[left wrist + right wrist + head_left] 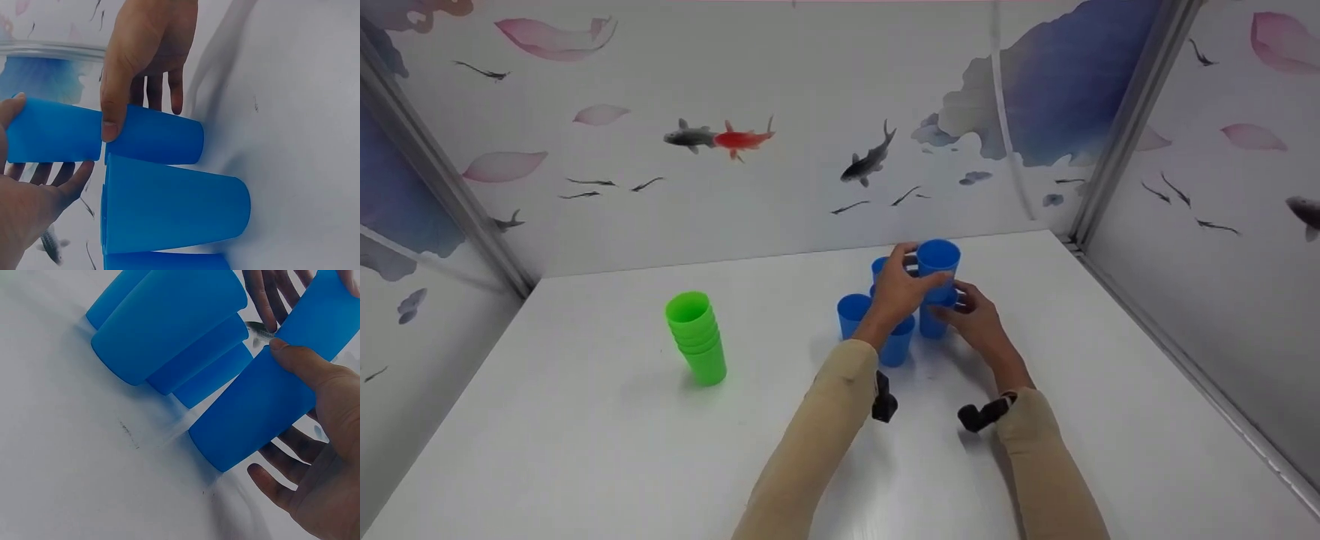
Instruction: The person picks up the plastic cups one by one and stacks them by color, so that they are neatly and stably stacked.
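My left hand (898, 294) holds a blue cup (937, 259), thumb on the near side and fingers round the far side. Upright below it on the table stands another blue cup (253, 410). My right hand (981, 324) grips this lower cup near its rim, thumb on one side and fingers on the other. In the left wrist view the base of the raised cup (53, 132) is right at the lower cup's rim. Several more blue cups (896, 349) stand close together to the left, partly hidden behind my left hand and wrist.
A leaning stack of nested green cups (705, 356) stands on the left part of the white table (585, 450). A printed wall panel (810, 202) rises along the table's back edge, with side panels left and right.
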The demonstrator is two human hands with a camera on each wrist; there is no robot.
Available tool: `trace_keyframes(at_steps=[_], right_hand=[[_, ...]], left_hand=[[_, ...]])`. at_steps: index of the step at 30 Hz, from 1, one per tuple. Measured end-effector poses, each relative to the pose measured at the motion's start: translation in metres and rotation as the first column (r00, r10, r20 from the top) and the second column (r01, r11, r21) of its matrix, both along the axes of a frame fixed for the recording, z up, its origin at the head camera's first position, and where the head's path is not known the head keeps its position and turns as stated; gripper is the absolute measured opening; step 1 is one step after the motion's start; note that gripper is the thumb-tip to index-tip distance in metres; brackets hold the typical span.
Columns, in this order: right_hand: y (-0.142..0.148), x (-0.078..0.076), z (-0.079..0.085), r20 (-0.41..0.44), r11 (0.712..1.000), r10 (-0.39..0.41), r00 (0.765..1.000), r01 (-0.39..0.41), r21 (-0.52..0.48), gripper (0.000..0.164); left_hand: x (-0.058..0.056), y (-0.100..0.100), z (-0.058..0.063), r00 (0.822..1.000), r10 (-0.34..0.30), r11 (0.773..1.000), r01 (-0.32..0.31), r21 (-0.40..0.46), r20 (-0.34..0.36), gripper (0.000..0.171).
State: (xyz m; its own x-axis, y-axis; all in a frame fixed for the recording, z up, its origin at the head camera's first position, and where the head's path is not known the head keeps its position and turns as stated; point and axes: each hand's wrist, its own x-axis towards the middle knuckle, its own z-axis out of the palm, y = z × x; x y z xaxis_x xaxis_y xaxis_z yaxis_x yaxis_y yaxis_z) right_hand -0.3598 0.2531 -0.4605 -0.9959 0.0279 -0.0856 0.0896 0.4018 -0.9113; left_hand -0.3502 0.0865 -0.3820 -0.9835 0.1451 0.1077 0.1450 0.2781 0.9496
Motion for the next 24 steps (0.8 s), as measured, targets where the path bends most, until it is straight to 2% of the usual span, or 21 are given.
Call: trace_keyframes(at_steps=[9, 14, 19, 24], right_hand=[[-0.003, 0.000, 0.001, -0.026, 1.000, 0.016, 1.000, -0.016, -0.005, 0.089], [-0.002, 0.000, 0.000, -0.035, 1.000, 0.028, 0.999, -0.028, -0.010, 0.091], [0.001, 0.000, -0.001, -0.052, 1.000, 0.024, 0.998, -0.025, -0.016, 0.094], [0.001, 0.000, -0.002, -0.035, 1.000, 0.020, 0.999, -0.020, -0.009, 0.096]], left_hand=[[-0.002, -0.005, -0.005, 1.000, 0.003, 1.000, -0.002, -0.017, 0.017, 0.074], [0.000, -0.004, -0.008, 1.000, -0.023, 1.000, 0.023, -0.007, 0.018, 0.070], [0.001, -0.004, -0.007, 0.999, -0.042, 0.999, 0.041, 0.011, 0.004, 0.067], [0.002, -0.011, -0.004, 0.999, -0.046, 0.999, 0.046, -0.008, -0.005, 0.066]])
